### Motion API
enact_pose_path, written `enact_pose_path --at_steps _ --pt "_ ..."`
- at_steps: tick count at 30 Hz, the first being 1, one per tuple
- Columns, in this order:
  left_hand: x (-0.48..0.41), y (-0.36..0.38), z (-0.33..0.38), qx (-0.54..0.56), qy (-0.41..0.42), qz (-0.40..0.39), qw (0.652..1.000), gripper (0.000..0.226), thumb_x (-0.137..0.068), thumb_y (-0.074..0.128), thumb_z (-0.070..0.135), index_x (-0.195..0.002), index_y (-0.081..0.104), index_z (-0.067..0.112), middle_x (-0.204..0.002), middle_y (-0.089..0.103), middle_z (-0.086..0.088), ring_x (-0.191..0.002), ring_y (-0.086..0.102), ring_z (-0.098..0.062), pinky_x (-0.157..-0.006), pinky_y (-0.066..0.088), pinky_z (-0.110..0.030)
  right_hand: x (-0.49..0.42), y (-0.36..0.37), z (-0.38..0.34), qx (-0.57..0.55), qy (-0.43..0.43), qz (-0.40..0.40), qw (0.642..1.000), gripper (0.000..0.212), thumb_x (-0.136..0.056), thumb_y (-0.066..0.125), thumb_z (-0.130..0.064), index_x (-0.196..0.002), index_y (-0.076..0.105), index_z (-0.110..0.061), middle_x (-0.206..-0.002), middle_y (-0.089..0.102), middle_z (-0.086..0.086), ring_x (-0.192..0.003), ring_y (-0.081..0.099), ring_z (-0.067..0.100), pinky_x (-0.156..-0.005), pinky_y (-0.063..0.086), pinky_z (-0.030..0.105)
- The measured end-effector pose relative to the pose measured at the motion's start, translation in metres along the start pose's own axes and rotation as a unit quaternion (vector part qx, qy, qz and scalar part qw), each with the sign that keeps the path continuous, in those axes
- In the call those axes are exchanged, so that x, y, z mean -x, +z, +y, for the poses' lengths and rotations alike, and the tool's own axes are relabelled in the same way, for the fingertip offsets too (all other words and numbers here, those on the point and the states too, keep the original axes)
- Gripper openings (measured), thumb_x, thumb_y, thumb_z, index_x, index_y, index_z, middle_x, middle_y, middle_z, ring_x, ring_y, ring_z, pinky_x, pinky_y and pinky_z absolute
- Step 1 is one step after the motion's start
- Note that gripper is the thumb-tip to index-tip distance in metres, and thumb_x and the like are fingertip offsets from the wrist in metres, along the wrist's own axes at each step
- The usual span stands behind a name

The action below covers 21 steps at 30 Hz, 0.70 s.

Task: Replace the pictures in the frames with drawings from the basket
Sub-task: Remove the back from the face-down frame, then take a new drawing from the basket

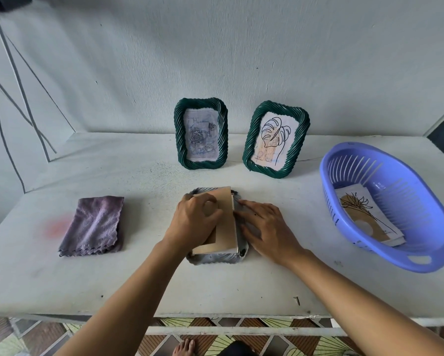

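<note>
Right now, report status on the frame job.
Left hand curled on backing board of face-down frame. Right hand flat on frame's right edge. Drawings waiting in basket; nothing between.

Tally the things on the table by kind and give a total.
Picture frames: 3 (left upright frame, right upright frame, face-down frame)
Cloth: 1
Basket: 1
Stack of drawings: 1, sheets uncountable
Total: 6
</note>
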<state>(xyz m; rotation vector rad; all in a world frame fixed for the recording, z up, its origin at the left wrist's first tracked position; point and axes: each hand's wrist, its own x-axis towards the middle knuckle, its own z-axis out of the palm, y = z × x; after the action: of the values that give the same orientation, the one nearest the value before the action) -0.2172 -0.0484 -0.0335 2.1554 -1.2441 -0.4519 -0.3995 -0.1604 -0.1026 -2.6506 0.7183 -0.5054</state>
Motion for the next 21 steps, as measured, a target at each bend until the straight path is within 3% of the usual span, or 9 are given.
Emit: enact_pose_path --at_steps 2,5,8,12,19,21 --pt "-0.001 -0.010 0.001 0.004 0.000 0.004 1.000 0.027 -0.087 0.067 0.029 -0.114 0.071 0.025 -0.084 0.052 0.014 -0.102 0.057 -0.023 -0.079 0.035 -0.026 0.000 0.001 0.001 0.006 0.001 -0.004 1.000 0.043 -0.099 0.040 -0.043 -0.136 0.057 -0.031 -0.147 0.050 -0.005 -0.135 0.044 0.014 -0.114 0.027 0.032" --pt "-0.005 -0.030 -0.005 0.022 -0.008 0.021 1.000 0.021 -0.083 0.065 0.039 -0.102 0.072 0.038 -0.095 0.067 0.002 -0.088 0.062 -0.018 -0.076 0.043 -0.029 0.000 0.002 0.002 0.007 0.008 -0.002 1.000 0.040 -0.099 0.040 -0.043 -0.132 0.059 -0.032 -0.146 0.051 -0.006 -0.134 0.045 0.015 -0.112 0.023 0.029" --pt "-0.005 -0.057 -0.017 0.041 -0.019 0.046 0.998 0.027 -0.075 0.058 0.055 -0.096 0.071 0.044 -0.095 0.069 0.002 -0.076 0.065 -0.015 -0.078 0.052 -0.032 -0.002 0.002 0.001 -0.002 0.014 0.006 1.000 0.035 -0.100 0.040 -0.041 -0.128 0.060 -0.034 -0.145 0.050 -0.010 -0.133 0.045 0.013 -0.109 0.025 0.031" --pt "0.005 -0.097 -0.036 0.007 -0.041 0.067 0.997 0.035 -0.076 0.052 0.058 -0.103 0.070 0.047 -0.101 0.070 0.005 -0.083 0.071 -0.013 -0.090 0.054 -0.037 -0.001 0.001 0.000 -0.018 0.022 -0.003 1.000 0.039 -0.101 0.032 -0.049 -0.128 0.058 -0.036 -0.146 0.046 -0.014 -0.136 0.040 0.008 -0.110 0.025 0.034" --pt "0.018 -0.130 -0.064 -0.035 -0.068 0.053 0.996 0.016 -0.086 0.058 0.046 -0.096 0.069 0.047 -0.098 0.066 -0.001 -0.083 0.066 -0.019 -0.089 0.051 -0.040 -0.002 0.003 0.000 -0.006 0.024 -0.009 1.000 0.041 -0.102 0.032 -0.053 -0.130 0.057 -0.037 -0.148 0.043 -0.014 -0.136 0.041 0.009 -0.113 0.027 0.039" --pt "0.017 -0.120 -0.067 -0.055 -0.073 0.046 0.995 0.019 -0.087 0.061 0.043 -0.103 0.071 0.044 -0.104 0.062 -0.003 -0.094 0.062 -0.023 -0.090 0.046 -0.036 -0.002 0.002 0.000 -0.002 0.024 -0.010 1.000 0.043 -0.102 0.030 -0.055 -0.131 0.057 -0.037 -0.148 0.043 -0.014 -0.137 0.040 0.009 -0.113 0.027 0.039"
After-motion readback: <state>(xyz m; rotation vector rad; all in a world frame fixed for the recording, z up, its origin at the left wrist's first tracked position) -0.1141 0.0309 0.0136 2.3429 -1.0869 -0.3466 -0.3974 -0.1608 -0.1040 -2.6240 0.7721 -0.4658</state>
